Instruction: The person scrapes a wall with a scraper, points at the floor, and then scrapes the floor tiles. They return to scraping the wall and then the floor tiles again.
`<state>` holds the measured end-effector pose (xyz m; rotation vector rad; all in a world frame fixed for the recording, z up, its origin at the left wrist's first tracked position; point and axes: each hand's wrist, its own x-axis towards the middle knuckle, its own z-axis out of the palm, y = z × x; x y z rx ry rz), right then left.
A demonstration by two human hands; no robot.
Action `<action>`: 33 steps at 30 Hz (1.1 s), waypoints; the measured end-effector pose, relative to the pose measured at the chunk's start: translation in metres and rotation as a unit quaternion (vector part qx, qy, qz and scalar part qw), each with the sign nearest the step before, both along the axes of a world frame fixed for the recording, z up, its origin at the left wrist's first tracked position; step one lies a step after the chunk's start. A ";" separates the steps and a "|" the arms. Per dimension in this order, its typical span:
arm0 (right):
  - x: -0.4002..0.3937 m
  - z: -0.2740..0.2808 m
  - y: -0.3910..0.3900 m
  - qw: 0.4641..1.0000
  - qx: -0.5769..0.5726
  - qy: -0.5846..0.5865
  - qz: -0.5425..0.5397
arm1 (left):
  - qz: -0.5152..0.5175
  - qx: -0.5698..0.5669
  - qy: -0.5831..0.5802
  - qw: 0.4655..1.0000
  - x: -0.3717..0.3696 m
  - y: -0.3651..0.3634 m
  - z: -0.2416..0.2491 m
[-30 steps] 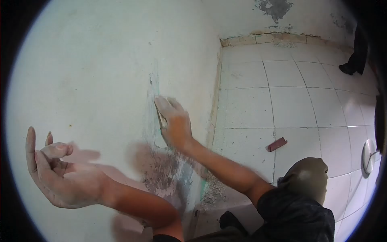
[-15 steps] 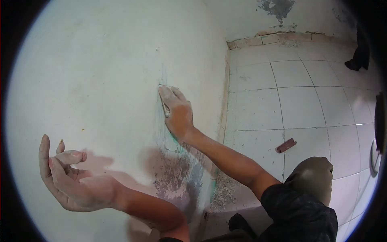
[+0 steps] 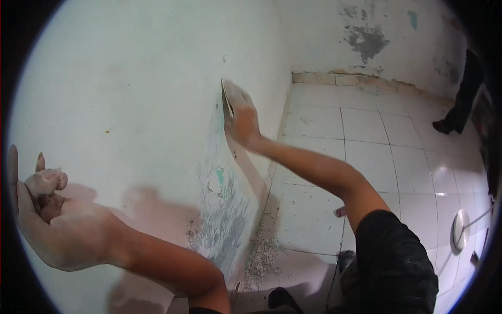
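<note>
Dusty white powder covers both hands. My right hand (image 3: 242, 112) is closed round a thin flat scraper (image 3: 226, 102), its edge against the white wall (image 3: 141, 78). Beneath it runs a scraped patch (image 3: 222, 209) with grey streaks and bits of green. At the far left, my left hand (image 3: 57, 220) is raised in front of the wall, palm up, some fingers stretched and others curled, with nothing in it.
Crumbled debris (image 3: 264, 256) lies along the wall's foot on the tiled floor (image 3: 366, 162). A reddish-brown piece (image 3: 340, 211) shows beside my right arm. Another person's leg (image 3: 465, 94) stands at the upper right, above a round white object (image 3: 460, 230).
My right hand has moved up the wall with the scraper. My left hand has shifted left in view. The camera view has shifted, and my arm now partly covers the reddish-brown piece.
</note>
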<state>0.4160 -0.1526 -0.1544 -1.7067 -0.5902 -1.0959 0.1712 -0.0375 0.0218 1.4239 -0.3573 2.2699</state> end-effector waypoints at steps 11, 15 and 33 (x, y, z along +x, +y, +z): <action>0.030 0.050 -0.036 0.958 -0.167 0.210 0.106 | 0.078 0.051 0.053 0.994 0.025 -0.050 -0.026; -0.015 -0.024 -0.002 0.994 -0.098 -0.021 -0.031 | 0.058 0.112 0.162 0.979 0.038 -0.082 -0.045; 0.037 0.090 -0.044 0.951 -0.157 0.250 0.090 | -0.033 0.203 0.649 0.733 -0.037 -0.066 -0.191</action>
